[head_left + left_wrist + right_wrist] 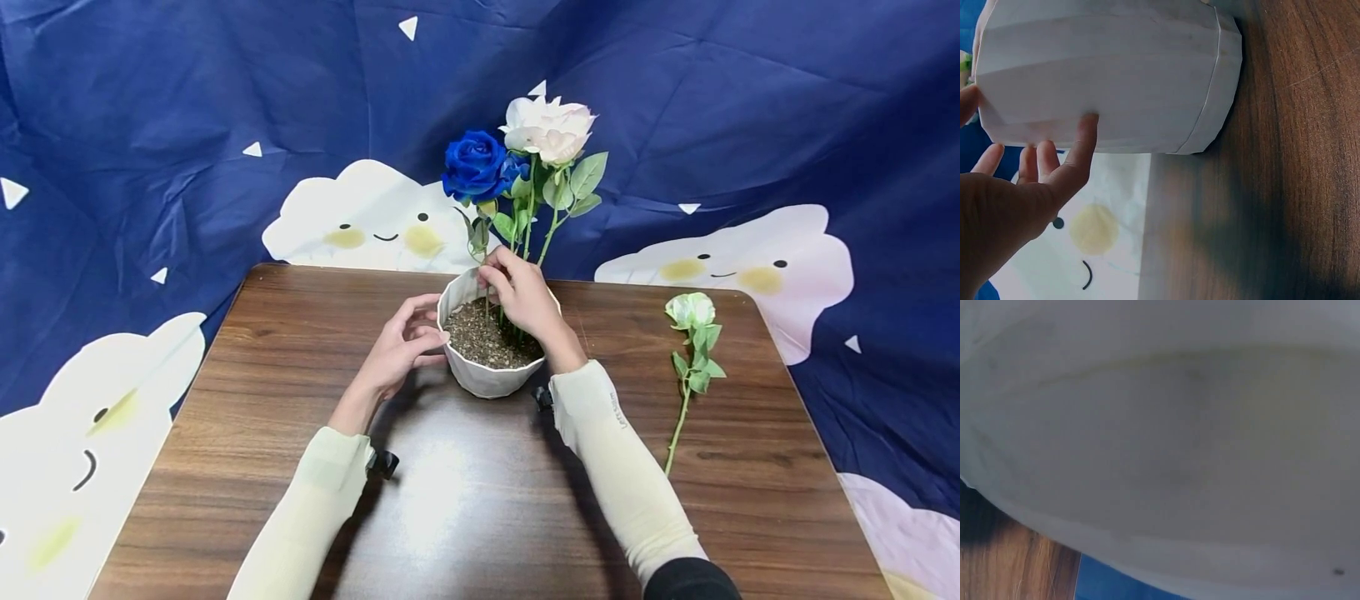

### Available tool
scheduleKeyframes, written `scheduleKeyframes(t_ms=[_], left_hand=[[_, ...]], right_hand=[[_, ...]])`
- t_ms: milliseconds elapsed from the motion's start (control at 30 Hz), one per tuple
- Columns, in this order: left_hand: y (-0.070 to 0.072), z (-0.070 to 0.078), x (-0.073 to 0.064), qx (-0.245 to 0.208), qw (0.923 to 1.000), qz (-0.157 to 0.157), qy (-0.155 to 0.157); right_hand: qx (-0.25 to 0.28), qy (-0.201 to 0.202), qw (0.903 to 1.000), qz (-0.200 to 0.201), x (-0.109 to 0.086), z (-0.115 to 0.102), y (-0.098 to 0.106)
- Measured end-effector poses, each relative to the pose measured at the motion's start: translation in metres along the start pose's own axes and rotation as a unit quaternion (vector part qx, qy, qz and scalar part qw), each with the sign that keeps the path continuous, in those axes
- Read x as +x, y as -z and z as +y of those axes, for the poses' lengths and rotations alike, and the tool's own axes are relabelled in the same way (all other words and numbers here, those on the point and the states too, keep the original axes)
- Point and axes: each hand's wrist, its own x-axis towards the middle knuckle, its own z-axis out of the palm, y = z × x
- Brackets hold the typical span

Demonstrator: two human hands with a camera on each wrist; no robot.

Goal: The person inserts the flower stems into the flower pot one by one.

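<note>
A white faceted flowerpot [487,382] stands on the table, filled with brown grainy soil [480,343]. Leaning over its rim, my right hand [525,293] pinches the stem of a blue rose [475,167], whose lower end meets the soil. Beside it rise a pale pink-white rose [553,132] and other green stems, with more blue petals partly hidden behind. My left hand [397,348] touches the pot's left side with spread fingers; the left wrist view shows fingertips against the pot wall [1104,81]. The pot surface [1166,444] fills the right wrist view, where no fingers appear.
A pale green-white rose [690,310] with a leafy stem lies on the wooden table [285,367], right of the right forearm. Behind the table hangs a dark blue cloth [225,75] with smiling clouds and white triangles.
</note>
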Motion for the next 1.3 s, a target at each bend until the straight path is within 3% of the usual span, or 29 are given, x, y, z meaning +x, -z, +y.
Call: scheduleKeyframes(t_ms=[667, 967, 1100, 1300], left_hand=[[-0.001, 0.006, 0.001, 0.003, 1.0000, 0.001, -0.002], [0.000, 0.004, -0.002, 0.015, 0.9999, -0.001, 0.000], [0.001, 0.001, -0.005, 0.011, 0.9999, 0.001, 0.007], [-0.001, 0.000, -0.002, 0.005, 1.0000, 0.003, 0.003]], right_hand=[[-0.080, 0.030, 0.9962, -0.017, 0.003, 0.001, 0.000], [-0.037, 0.000, 0.9989, -0.030, -0.002, -0.002, -0.006], [-0.046, -0.008, 0.9980, -0.042, -0.006, -0.002, -0.008], [-0.088, 0.016, 0.9960, -0.012, -0.008, -0.002, -0.001]])
